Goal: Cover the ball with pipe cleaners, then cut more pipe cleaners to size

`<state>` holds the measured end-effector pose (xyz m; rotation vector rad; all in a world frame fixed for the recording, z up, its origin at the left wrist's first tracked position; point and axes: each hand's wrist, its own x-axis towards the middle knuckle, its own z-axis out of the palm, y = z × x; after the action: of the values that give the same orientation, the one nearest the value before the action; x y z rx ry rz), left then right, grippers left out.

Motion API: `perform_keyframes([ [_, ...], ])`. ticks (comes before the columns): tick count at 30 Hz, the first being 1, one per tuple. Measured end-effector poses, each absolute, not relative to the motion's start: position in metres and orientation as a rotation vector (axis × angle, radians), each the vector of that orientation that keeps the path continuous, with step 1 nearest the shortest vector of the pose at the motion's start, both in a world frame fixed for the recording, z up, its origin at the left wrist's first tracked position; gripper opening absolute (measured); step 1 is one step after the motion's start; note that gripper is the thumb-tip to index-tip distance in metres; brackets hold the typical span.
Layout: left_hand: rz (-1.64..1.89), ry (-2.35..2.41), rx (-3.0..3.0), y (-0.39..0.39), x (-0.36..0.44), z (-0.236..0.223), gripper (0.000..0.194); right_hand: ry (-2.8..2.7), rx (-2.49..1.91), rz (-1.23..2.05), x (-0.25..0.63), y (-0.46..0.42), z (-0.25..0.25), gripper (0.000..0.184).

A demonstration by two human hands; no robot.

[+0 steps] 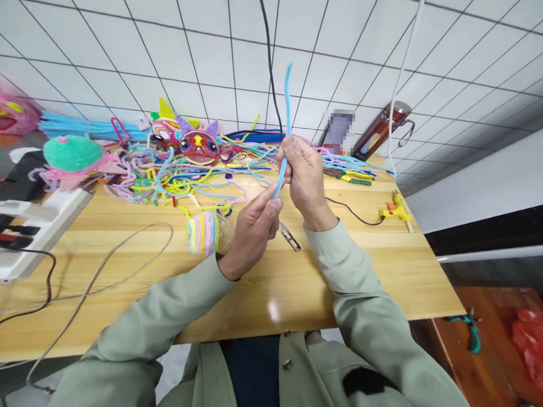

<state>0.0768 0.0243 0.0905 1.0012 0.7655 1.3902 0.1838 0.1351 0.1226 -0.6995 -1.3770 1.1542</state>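
Note:
Both my hands are raised over the wooden table (386, 276) and hold one light-blue pipe cleaner (286, 101) that stands nearly upright. My left hand (253, 227) pinches its lower end between thumb and fingers. My right hand (305, 178) is closed round the stem a little higher, and the free end sticks up above it. A small pastel coiled piece (202, 232) lies on the table just left of my left hand. A pair of small thread snips (290, 237) lies under my right wrist.
A heap of coloured pipe cleaners (177, 177) and finished figures (199, 145) covers the back of the table. A yellow glue gun (396, 209) lies at the right, pliers (350, 176) behind it. A power strip (28, 230) and cables (113, 262) sit left.

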Motion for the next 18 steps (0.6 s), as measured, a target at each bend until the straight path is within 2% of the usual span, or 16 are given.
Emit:
perform_keyframes([
  [7,1.281,0.770,0.969,0.027,0.073,0.096,0.063,-1.340,-0.685,1.266,0.187,0.135,0.128,0.056],
  [13,1.240,0.838,0.920,0.031,0.070,0.096,0.049,-1.318,-0.670,1.392,0.186,0.131,0.140,0.048],
  [18,1.193,0.860,0.922,0.029,0.073,0.093,0.050,-1.313,-0.698,1.466,0.195,0.140,0.147,0.043],
])
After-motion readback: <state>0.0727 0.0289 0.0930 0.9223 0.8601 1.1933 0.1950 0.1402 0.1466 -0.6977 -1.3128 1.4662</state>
